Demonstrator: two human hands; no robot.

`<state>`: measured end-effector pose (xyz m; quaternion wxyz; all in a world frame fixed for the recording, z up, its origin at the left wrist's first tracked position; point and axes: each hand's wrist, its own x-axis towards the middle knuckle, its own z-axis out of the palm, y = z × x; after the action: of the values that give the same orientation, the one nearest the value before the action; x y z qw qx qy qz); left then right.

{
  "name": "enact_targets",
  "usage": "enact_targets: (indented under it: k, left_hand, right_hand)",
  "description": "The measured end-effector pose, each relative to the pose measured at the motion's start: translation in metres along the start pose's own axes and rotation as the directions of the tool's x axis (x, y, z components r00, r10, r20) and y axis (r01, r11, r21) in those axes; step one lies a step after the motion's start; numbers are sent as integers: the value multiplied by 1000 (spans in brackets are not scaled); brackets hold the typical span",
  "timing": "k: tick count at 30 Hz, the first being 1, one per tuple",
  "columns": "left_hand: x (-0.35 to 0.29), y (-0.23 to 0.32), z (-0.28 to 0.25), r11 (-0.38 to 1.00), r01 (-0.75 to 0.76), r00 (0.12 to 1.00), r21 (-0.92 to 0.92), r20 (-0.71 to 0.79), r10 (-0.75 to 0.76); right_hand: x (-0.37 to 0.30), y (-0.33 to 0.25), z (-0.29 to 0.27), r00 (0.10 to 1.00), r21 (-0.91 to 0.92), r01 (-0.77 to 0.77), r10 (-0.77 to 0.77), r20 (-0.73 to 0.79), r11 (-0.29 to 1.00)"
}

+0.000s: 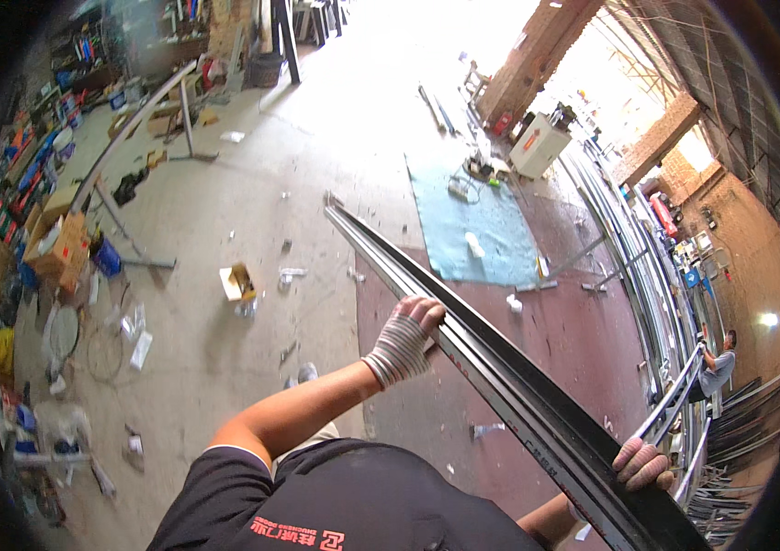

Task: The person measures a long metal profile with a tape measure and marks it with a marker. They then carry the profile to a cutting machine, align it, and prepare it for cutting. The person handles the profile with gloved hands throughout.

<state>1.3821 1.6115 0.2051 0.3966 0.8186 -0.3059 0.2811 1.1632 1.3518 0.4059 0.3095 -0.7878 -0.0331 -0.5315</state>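
Note:
A long dark metal profile slants across the view, from the middle of the floor down to the lower right edge. Partway along it, my left hand, in a striped knit glove, grips the near side with the fingers bent over the top. Farther down the same profile, my right hand wraps its gloved fingers over the far edge. Most of my right forearm is hidden under the profile. The far end of the profile hangs above the floor, and its near end runs out of view.
A blue-green mat lies ahead. Long metal bars rest on stands along the right, where another person stands. A small open carton and scraps litter the floor. At the left are a larger cardboard box and a trestle.

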Motion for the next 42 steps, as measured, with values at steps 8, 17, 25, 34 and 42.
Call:
enact_targets:
  k: [8, 17, 25, 34, 42]
  left_hand:
    - [163, -197, 17, 974, -157, 981, -165, 85, 173]
    - [313, -360, 98, 927, -221, 967, -302, 53, 248]
    - [476, -492, 163, 977, -159, 979, -139, 107, 175]
    - [663, -739, 226, 984, -112, 994, -138, -1, 113]
    - [816, -929, 320, 987, -85, 995, -139, 36, 91]
  right_hand:
    - [86, 21, 216, 995, 676, 24, 49, -89, 736]
    - [170, 122, 389, 993, 716, 51, 40, -109, 696]
    - [268, 242, 526, 998, -732, -62, 50, -38, 679]
    - [408, 385, 750, 899, -985, 169, -415, 139, 36]
    - [515, 476, 916, 979, 271, -63, 113, -172, 960]
